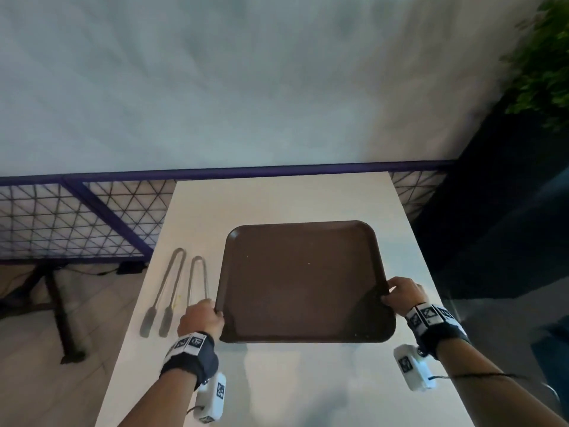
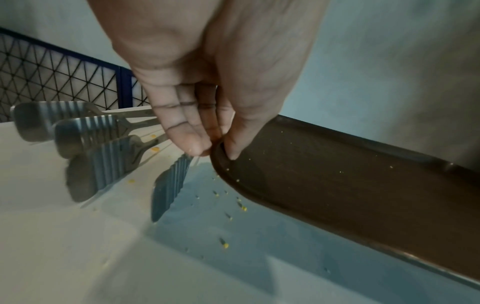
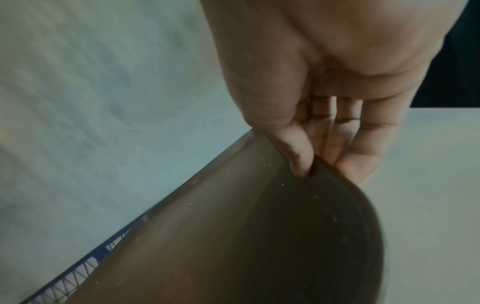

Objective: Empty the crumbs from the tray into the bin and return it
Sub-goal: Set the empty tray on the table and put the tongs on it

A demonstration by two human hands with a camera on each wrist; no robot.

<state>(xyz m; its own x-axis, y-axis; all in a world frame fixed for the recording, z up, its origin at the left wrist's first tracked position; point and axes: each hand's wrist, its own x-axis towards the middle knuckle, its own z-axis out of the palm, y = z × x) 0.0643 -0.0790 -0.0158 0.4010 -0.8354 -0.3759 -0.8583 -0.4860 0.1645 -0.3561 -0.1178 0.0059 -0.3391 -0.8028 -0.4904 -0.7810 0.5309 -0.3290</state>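
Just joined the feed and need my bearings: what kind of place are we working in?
Probably a cafe or canteen seating area: a brown serving tray with crumbs gripped by both hands, two metal serving tongs beside it on a white table, and a mesh railing behind.

Two bare forearms w/ wrist rigs, no sleeves.

Left hand (image 1: 201, 317) & right hand (image 1: 401, 293) both bare, no gloves or rings seen. Each wrist has a dark fabric band (image 1: 192, 359) wrapped round it, topped by a row of white blocks printed w/ black square code marks (image 1: 188, 343); same on right side (image 1: 429, 315). Under each wrist hangs a small white box: left one (image 1: 212, 399) w/ a black code mark on its side, right one (image 1: 414, 366) likewise marked. Thin black cable (image 1: 480, 376) runs from right box back along forearm; short cable loop by left box too. Forearms bare up to frame edge.
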